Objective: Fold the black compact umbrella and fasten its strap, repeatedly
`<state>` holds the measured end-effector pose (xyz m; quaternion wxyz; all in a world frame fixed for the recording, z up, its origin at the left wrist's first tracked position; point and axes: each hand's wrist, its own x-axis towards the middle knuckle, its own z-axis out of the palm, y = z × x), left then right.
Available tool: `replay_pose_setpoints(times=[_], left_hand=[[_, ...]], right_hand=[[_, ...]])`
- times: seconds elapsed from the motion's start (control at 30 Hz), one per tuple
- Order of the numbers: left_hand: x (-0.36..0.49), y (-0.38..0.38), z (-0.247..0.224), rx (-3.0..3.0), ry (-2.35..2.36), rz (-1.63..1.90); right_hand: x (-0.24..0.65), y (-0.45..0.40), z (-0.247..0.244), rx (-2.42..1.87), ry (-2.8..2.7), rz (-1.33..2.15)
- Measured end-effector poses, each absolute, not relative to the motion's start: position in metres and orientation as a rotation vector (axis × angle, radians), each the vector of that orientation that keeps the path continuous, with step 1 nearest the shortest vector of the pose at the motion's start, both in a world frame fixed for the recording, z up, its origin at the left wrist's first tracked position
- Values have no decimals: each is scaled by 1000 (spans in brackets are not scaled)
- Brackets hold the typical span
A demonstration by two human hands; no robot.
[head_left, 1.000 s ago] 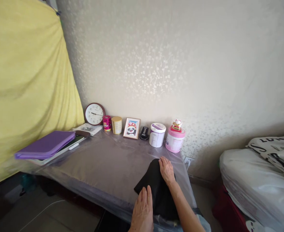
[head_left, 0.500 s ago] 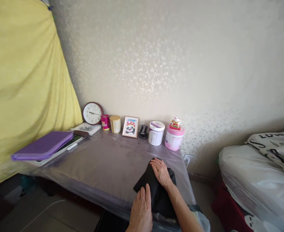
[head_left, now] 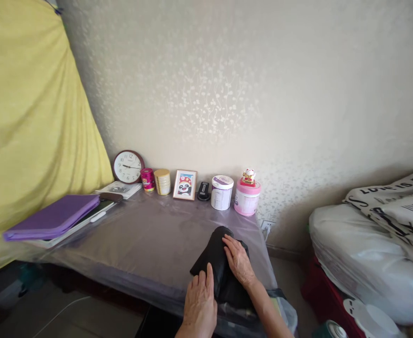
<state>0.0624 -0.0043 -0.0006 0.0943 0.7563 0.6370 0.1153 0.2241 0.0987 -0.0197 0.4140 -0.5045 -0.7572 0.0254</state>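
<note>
Over on the plastic-sheeted desk, the black cloth lies near the front edge, now bunched narrower between the hands, the left hand and right hand pressing in, fingers flat and open, not gripping.

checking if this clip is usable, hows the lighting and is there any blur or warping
In the head view, the wall is softly and evenly lit, and the plastic sheet shows mild glare. The black cloth is dark, so its folds barely show. The left hand and right hand look fairly sharp. Wide-angle distortion bends the scene near the edges.
</note>
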Motion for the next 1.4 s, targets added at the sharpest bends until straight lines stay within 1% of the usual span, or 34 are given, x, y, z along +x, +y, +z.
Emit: replay_pose_setpoints(times=[0.17,0.27,0.4,0.5,0.57,0.73,0.8,1.1,1.4], left_hand=[[59,-6,-4,2328,1917,431],[58,-5,-4,2298,1920,400],[56,-2,-3,2158,1841,314],[53,-1,0,2092,1816,316],[51,-1,2,2066,1815,325],[51,-2,2,2087,1815,345],[51,-3,3,2087,1814,333],[53,-3,1,2086,1823,351],[55,-4,4,2099,1855,309]], right_hand=[[272,99,-25,-1567,-1473,249],[298,89,-27,-1728,-1312,404],[301,77,-24,-1745,-1159,742],[289,75,-19,-1732,-1128,846],[280,77,-14,-1739,-1168,798],[266,83,-10,-1756,-1340,417],[263,85,-12,-1764,-1359,370],[272,84,-22,-1732,-1323,407],[260,89,2,-1609,-1272,571]])
